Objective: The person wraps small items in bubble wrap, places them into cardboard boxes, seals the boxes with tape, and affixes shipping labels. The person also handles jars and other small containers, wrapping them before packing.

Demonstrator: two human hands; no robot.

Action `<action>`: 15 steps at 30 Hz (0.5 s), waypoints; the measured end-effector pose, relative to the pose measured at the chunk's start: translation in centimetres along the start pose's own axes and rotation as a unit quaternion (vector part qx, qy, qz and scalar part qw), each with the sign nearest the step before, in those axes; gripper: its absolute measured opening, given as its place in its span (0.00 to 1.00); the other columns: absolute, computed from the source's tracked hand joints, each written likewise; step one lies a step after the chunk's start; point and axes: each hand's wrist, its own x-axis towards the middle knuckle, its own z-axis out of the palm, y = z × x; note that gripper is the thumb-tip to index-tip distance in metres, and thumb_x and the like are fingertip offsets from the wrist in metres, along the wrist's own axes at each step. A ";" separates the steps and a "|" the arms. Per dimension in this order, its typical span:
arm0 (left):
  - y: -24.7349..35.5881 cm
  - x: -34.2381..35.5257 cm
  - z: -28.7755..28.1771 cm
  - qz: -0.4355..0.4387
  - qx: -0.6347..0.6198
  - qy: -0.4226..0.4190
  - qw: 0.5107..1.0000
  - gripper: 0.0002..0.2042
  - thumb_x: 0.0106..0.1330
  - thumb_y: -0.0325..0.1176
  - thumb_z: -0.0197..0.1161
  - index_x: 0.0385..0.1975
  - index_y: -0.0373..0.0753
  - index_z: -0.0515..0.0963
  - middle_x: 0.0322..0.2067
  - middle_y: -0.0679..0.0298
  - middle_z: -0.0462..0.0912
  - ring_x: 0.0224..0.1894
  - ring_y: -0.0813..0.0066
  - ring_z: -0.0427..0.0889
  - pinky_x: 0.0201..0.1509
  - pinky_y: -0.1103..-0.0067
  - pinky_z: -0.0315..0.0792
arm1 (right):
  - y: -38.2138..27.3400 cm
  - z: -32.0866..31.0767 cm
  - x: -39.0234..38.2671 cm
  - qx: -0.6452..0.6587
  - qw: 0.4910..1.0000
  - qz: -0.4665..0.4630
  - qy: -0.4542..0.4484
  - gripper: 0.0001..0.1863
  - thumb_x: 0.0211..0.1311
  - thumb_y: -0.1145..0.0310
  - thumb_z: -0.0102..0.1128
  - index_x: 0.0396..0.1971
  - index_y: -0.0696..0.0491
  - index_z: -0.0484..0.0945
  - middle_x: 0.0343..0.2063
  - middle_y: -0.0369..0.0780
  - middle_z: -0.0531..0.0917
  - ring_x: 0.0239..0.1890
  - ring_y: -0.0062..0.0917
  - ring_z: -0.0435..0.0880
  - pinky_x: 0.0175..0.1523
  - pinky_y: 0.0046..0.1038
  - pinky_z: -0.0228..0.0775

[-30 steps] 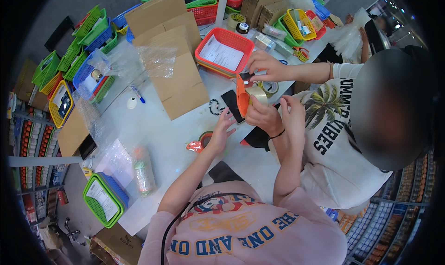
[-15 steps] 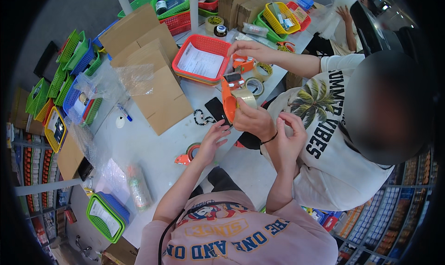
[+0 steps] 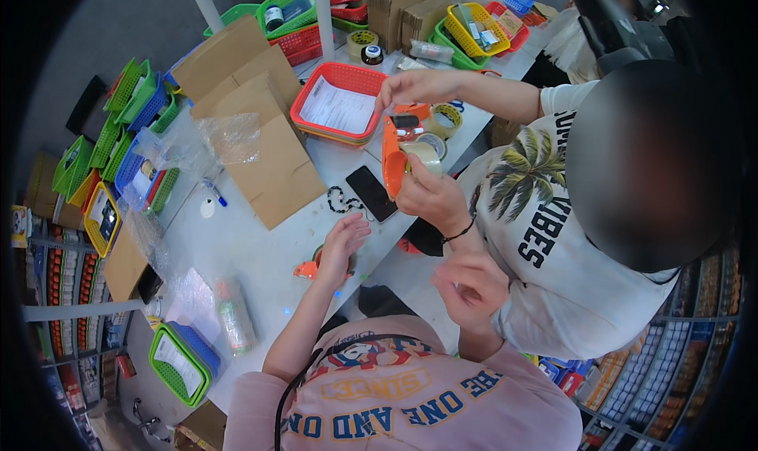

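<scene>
Here, an orange tape dispenser (image 3: 305, 269) lies on the white table (image 3: 264, 250), just left of and nearer than the left hand (image 3: 346, 238), long axis roughly left-right, partly hidden by that wrist. The left hand's loosely open fingers hold nothing visible; the farther right hand (image 3: 471, 287) is blurred, its closure unclear.

Right hand (image 3: 471, 291): blurred. Dispenser (image 3: 305, 269): partly hidden behind left hand (image 3: 345, 236). Tape (image 3: 420, 157): partly covered by co-worker's hand (image 3: 433, 202). Sheet (image 3: 338, 108): print too small to read. Co-worker's head (image 3: 643, 167): blurred. Shelf goods (image 3: 632, 380), right side: too small to identify. Pink shirt (image 3: 395, 407): cut off by lower edge.
</scene>
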 end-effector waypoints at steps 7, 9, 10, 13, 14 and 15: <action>-3.5 -6.9 -4.4 -0.054 -0.028 0.091 0.994 0.16 0.65 0.36 0.49 0.51 0.39 0.69 0.45 0.63 0.77 0.48 0.75 0.76 0.51 0.78 0.66 | -4.0 -0.7 3.8 0.709 0.662 -0.006 -0.243 0.15 0.54 0.60 0.57 0.26 0.60 0.79 0.20 0.39 0.76 0.18 0.23 0.73 0.24 0.25 0.62; -4.1 -8.3 -5.8 -0.057 -0.044 0.115 0.991 0.17 0.64 0.37 0.51 0.51 0.40 0.69 0.45 0.63 0.77 0.49 0.74 0.76 0.51 0.78 0.66 | -5.4 0.9 5.2 0.769 0.550 -0.024 -0.324 0.18 0.54 0.57 0.54 0.27 0.60 0.79 0.19 0.39 0.76 0.17 0.23 0.73 0.23 0.25 0.61; -4.3 -9.0 -6.3 -0.054 -0.057 0.127 0.989 0.17 0.64 0.38 0.52 0.52 0.41 0.69 0.45 0.63 0.78 0.50 0.74 0.76 0.51 0.78 0.66 | -6.1 1.8 5.6 0.782 0.516 -0.028 -0.349 0.20 0.54 0.55 0.53 0.27 0.60 0.79 0.18 0.39 0.75 0.17 0.23 0.72 0.23 0.25 0.60; -3.9 -9.7 -6.8 -0.040 -0.058 0.163 0.984 0.17 0.64 0.38 0.52 0.51 0.41 0.69 0.46 0.63 0.77 0.51 0.73 0.75 0.51 0.78 0.65 | -7.5 3.6 6.1 0.812 0.434 -0.035 -0.390 0.24 0.54 0.51 0.50 0.27 0.61 0.78 0.17 0.39 0.74 0.16 0.23 0.71 0.22 0.25 0.59; -3.8 -10.3 -7.2 -0.020 -0.063 0.166 0.984 0.17 0.64 0.38 0.52 0.51 0.41 0.69 0.46 0.64 0.77 0.51 0.73 0.75 0.52 0.78 0.65 | -7.9 4.2 6.0 0.822 0.405 -0.034 -0.400 0.26 0.54 0.49 0.49 0.27 0.61 0.78 0.17 0.38 0.74 0.15 0.24 0.71 0.21 0.25 0.58; -3.8 -10.7 -7.7 -0.002 -0.064 0.170 0.983 0.17 0.65 0.38 0.52 0.51 0.42 0.69 0.46 0.64 0.77 0.51 0.73 0.75 0.52 0.78 0.65 | -8.4 5.1 6.0 0.830 0.379 -0.028 -0.407 0.27 0.54 0.47 0.47 0.28 0.61 0.78 0.16 0.38 0.74 0.15 0.24 0.71 0.21 0.25 0.58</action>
